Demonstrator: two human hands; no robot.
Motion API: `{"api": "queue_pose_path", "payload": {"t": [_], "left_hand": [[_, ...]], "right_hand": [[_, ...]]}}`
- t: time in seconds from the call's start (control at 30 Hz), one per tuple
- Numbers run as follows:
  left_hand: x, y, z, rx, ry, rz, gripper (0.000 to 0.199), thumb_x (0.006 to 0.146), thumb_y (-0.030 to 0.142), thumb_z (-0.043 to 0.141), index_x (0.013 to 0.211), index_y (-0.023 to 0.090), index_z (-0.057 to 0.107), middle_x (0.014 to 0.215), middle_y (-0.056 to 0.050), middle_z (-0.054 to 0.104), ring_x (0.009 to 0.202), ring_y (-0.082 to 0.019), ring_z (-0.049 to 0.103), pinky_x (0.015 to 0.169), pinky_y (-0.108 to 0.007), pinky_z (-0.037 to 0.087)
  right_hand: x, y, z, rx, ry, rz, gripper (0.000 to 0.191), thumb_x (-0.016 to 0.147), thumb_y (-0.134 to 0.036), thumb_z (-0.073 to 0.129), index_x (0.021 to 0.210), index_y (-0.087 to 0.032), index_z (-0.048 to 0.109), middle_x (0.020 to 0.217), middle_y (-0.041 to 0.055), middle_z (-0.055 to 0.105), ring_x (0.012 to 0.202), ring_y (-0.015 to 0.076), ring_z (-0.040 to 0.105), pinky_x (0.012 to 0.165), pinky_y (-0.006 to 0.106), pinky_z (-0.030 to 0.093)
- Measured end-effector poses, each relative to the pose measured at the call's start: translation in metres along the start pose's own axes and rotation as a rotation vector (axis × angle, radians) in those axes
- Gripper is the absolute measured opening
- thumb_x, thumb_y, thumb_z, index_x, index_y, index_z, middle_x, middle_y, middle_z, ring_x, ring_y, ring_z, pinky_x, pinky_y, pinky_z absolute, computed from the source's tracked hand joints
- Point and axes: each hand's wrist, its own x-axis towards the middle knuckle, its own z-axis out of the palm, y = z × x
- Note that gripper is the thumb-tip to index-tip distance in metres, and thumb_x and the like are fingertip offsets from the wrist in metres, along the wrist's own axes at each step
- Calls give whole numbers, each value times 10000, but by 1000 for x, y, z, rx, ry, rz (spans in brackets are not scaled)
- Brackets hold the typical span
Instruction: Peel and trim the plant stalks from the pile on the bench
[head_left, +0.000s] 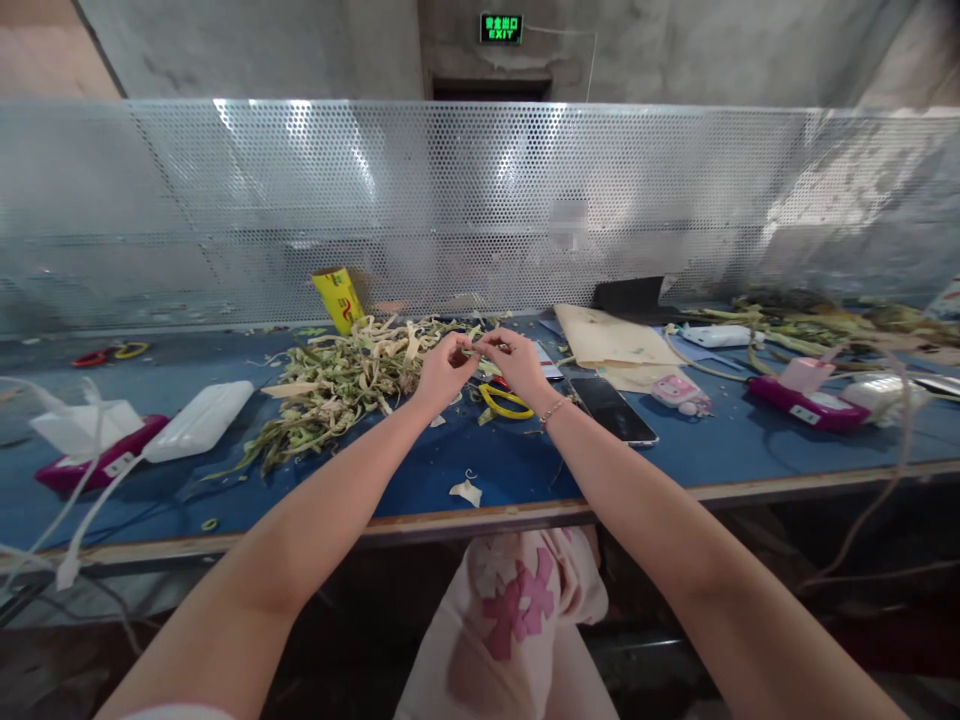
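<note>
My left hand [448, 370] and my right hand [513, 360] meet above the blue table, fingertips pinched together around a small greenish plant piece [474, 351], mostly hidden by the fingers. A heap of dried, curled plant strips [349, 380] lies to the left of my left hand and behind it. Under my right hand are yellow-handled scissors [504, 402], partly covered. A black phone [613, 408] rests beside my right wrist, which wears a bracelet. One pale scrap [466, 492] lies near the table's front edge.
Purple power strips stand at left [101, 455] and right [810, 403], with cables. A white box [199, 420], yellow can [338, 299], cardboard [619, 337], pink pouch [680, 394] and another pair of scissors [112, 353] lie around. A perforated metal screen [480, 180] borders the back.
</note>
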Motion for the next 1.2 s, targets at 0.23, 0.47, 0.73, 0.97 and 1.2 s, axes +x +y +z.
{"api": "queue_pose_path", "payload": {"t": [0.23, 0.47, 0.73, 0.97, 1.2], "left_hand": [[0, -1, 0, 50, 10, 54, 92, 672, 209, 523, 736, 185, 461, 586, 47, 446, 531, -74, 432, 541, -204, 352], [5, -1, -1, -82, 105, -42, 72, 643, 172, 533, 674, 174, 468, 458, 80, 344, 424, -50, 318, 449, -187, 254], [12, -15, -4, -373, 134, -221, 112, 610, 212, 581, 669, 168, 497, 456, 65, 454, 445, -57, 433, 486, -186, 330], [13, -3, -5, -632, 125, -371, 162, 557, 192, 613, 645, 164, 481, 446, 69, 488, 426, -51, 452, 495, -185, 386], [14, 1, -15, -845, -29, -416, 182, 561, 171, 629, 657, 166, 474, 511, 53, 559, 517, -73, 555, 527, -184, 430]], "right_hand": [[-1, -1, 2, 13, 23, 14, 116, 683, -287, 549, 664, -176, 576, 687, 0, 591, 675, 118, 515, 684, 262, 403], [4, 8, 1, 62, 41, 35, 182, 713, -341, 504, 724, -176, 579, 752, 17, 611, 738, 129, 542, 728, 277, 414], [7, 22, 0, 231, 10, 297, 212, 643, -363, 588, 732, -172, 566, 682, -2, 585, 666, 105, 543, 644, 257, 435], [5, 13, -2, 344, 53, 222, 249, 580, -345, 659, 747, -170, 601, 619, -27, 558, 613, 83, 509, 658, 252, 433], [4, 3, -3, 539, 3, 219, 298, 536, -387, 704, 735, -178, 630, 630, -29, 557, 606, 73, 485, 650, 242, 429]]}}
